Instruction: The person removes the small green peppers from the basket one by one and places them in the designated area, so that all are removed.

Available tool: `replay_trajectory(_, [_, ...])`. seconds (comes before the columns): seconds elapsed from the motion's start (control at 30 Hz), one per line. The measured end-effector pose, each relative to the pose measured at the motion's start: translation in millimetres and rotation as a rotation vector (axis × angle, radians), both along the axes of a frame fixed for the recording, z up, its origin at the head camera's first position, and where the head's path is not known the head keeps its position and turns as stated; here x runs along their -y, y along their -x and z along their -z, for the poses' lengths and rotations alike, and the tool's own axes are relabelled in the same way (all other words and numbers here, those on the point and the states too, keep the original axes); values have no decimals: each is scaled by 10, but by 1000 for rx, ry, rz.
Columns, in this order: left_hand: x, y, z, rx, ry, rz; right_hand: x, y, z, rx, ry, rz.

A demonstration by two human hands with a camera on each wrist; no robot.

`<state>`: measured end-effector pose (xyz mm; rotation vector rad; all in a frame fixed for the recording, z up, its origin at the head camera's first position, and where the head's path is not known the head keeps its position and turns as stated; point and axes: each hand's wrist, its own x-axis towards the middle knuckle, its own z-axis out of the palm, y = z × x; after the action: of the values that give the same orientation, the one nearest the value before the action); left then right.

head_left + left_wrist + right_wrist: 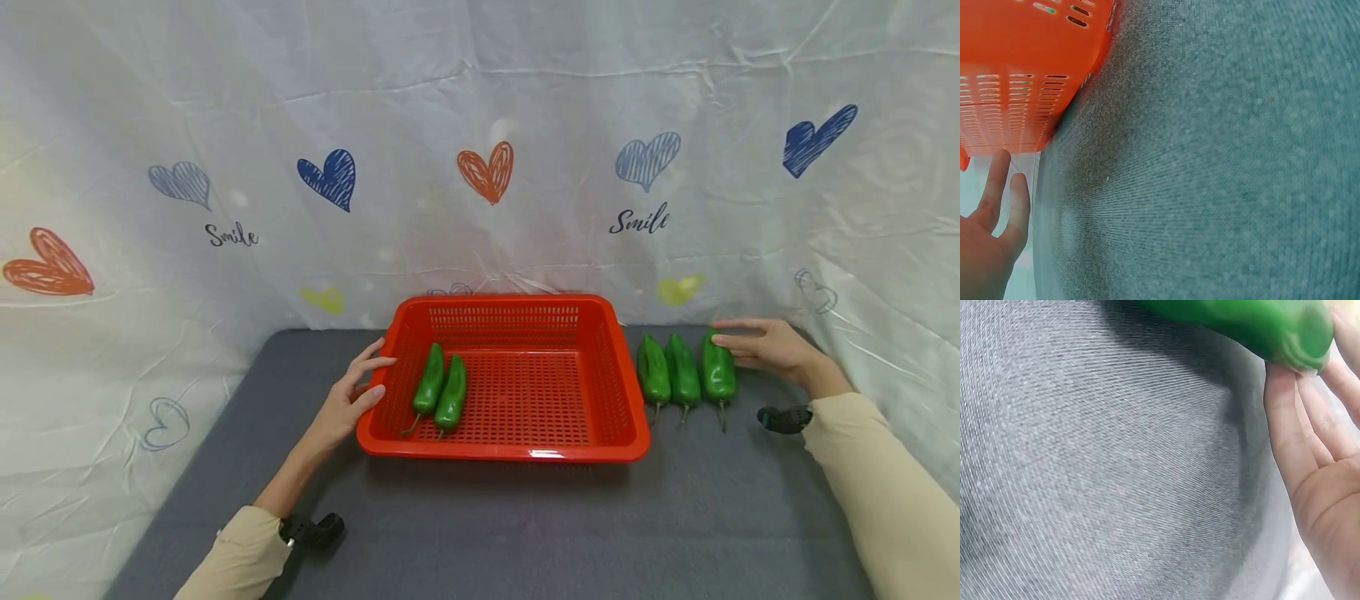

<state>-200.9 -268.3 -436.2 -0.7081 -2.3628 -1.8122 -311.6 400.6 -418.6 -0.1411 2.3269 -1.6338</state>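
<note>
Red plastic basket (506, 452), with slotted walls and a perforated floor, stands upright on the grey bench (510, 533). Inside the basket, toward its left wall, two green peppers lie side by side: the outer pepper (430, 382) and the inner pepper (452, 396), both with their stems directed at the near rim. To the right of the basket, three further green peppers are arranged in a row, stems also pointing to the near side. The first pepper (654, 372) lies just beside the right wall of the basket; the second pepper (683, 372) is next outward; the third pepper (720, 375) is farthest from the basket, set slightly apart from the second.

Right hand (783, 350), right of the basket: the fingers and thumb grasp the third pepper at its far end, opposite the stem. Whether this pepper bears fully on the bench cannot be determined.

Left hand (347, 406), at the left side of the basket: the fingers are extended and unclenched, touching the left rim.

Beige sleeves (873, 479) cover both forearms, and a black wrist device (313, 532) is worn at each wrist. Behind the basket hangs a white sheet (420, 50) printed with hearts and the word "Smile"
</note>
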Motion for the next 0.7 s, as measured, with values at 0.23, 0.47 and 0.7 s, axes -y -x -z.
replay_trajectory(0.23, [-8, 3, -7, -5, 2, 1, 34, 44, 85, -5, -46, -2])
replay_trajectory(0.47, [-7, 6, -5, -5, 3, -6, 85, 39, 95, -37, -94, 6])
replay_trajectory(0.7, [-9, 0, -9, -1, 1, -4, 57, 2, 106, -57, -99, -22])
